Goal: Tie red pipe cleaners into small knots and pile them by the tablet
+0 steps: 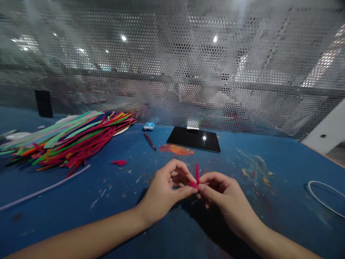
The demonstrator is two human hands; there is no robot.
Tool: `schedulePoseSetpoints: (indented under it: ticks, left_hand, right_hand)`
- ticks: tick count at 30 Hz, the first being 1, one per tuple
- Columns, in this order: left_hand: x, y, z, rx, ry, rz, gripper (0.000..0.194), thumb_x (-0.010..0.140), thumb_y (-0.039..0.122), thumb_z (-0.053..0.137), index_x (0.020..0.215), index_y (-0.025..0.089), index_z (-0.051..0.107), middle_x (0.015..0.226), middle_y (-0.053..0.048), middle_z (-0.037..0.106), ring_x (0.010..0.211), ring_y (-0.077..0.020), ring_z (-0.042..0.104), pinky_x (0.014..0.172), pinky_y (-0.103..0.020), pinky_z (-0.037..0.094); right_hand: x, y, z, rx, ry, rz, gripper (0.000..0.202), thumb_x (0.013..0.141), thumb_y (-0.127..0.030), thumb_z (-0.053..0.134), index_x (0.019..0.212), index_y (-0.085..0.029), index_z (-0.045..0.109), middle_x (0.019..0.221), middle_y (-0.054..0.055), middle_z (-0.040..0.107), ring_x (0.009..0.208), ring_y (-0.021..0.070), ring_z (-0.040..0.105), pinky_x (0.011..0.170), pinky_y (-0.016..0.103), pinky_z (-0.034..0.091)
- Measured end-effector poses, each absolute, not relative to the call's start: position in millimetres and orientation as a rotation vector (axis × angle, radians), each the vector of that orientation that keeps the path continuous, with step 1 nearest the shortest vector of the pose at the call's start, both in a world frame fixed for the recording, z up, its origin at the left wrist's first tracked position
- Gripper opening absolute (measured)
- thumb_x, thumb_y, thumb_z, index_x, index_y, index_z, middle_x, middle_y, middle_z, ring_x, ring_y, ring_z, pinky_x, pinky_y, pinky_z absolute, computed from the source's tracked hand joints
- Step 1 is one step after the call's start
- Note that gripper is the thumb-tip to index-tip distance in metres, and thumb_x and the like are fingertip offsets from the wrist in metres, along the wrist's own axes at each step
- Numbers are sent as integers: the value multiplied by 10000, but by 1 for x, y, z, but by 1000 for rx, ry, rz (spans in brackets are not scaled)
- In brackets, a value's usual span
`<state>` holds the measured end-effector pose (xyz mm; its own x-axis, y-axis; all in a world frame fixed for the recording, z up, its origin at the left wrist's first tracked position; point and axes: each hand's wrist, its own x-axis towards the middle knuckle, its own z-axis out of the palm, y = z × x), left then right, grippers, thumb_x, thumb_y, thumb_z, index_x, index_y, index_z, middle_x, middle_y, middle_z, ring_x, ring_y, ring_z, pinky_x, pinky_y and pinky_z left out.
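Note:
Just above the blue table, my left hand (167, 189) pinches the coiled part of a red pipe cleaner (197, 173) between thumb and fingers. My right hand (225, 190) meets it from the right, its thumb and forefinger closed on the same piece. A short straight end sticks up between the two hands. Part of the coil is hidden behind the fingertips. A small curled red piece (120, 162) lies on the table to the left of my hands.
Many coloured pipe cleaners (81, 135) are heaped at the left, with a lilac one (48, 189) in front. Beyond my hands lie a dark pen-like tool (150, 141), a blue packet (149, 126) and a black tablet (194, 139). A white cable (325, 185) loops at the right.

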<state>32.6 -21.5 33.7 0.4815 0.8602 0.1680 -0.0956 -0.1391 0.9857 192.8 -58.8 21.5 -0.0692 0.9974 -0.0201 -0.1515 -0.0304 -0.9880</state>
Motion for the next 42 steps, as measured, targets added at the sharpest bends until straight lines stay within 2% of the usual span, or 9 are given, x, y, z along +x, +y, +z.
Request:
schedulePoseSetpoints:
  ticks: [4, 8, 12, 20, 26, 29, 35, 42]
  left_hand:
    - [37, -19, 31, 1239, 651, 857, 330, 621, 154, 720, 876, 172, 510, 792, 15, 591, 644, -95, 591, 614, -222, 467]
    - [36, -15, 29, 1218, 612, 692, 225, 679, 196, 677, 874, 134, 583, 694, 0, 607, 628, -106, 584, 636, -242, 447]
    - [35, -14, 31, 1223, 594, 714, 143, 650, 176, 700, 752, 129, 612, 660, 17, 605, 602, -95, 577, 646, -233, 444]
    - [37, -21, 30, 1285, 671, 837, 42, 673, 168, 677, 672, 140, 645, 683, 18, 581, 628, -92, 568, 643, -215, 441]
    - [36, -22, 31, 1503, 773, 907, 101, 684, 194, 675, 603, 151, 631, 681, 30, 529, 664, -88, 517, 647, -200, 396]
    - [36, -21, 30, 1454, 790, 902, 125, 677, 197, 677, 589, 152, 600, 666, 41, 521, 653, -85, 496, 649, -203, 380]
    - [37, -22, 28, 1299, 809, 803, 118, 669, 201, 673, 610, 138, 593, 606, 39, 546, 604, -79, 481, 604, -195, 359]
    - [38, -20, 24, 1075, 772, 740, 161, 671, 266, 679, 759, 139, 633, 650, 15, 577, 576, -74, 477, 543, -192, 339]
  right_hand:
    - [192, -60, 23, -1080, -1111, 1358, 137, 706, -294, 669, 758, -169, 647, 574, 1, 626, 506, 93, 538, 463, 198, 421]
    - [190, -63, 25, -1078, -1186, 1378, 142, 727, -299, 647, 753, -162, 672, 609, 15, 634, 524, 94, 536, 480, 204, 428]
    - [190, -67, 27, -1102, -1217, 1359, 136, 732, -303, 645, 765, -176, 679, 595, -4, 633, 498, 78, 526, 509, 201, 432]
    - [190, -68, 20, -1175, -1201, 1224, 116, 705, -293, 673, 770, -198, 662, 636, -20, 645, 556, 82, 555, 562, 196, 453]
    - [188, -63, 15, -1002, -1080, 1371, 216, 674, -286, 699, 715, -195, 507, 640, -38, 605, 584, 106, 588, 526, 208, 460]
    - [188, -63, 16, -1086, -1215, 1357, 151, 737, -301, 634, 746, -171, 557, 604, -9, 622, 538, 101, 570, 516, 212, 452]
    - [191, -65, 19, -1236, -1450, 1121, 125, 761, -273, 599, 718, -168, 651, 612, 4, 637, 556, 103, 548, 543, 214, 438]
    - [190, -61, 21, -1158, -1331, 1317, 193, 798, -316, 555, 737, -151, 635, 583, -11, 606, 514, 83, 528, 500, 190, 427]
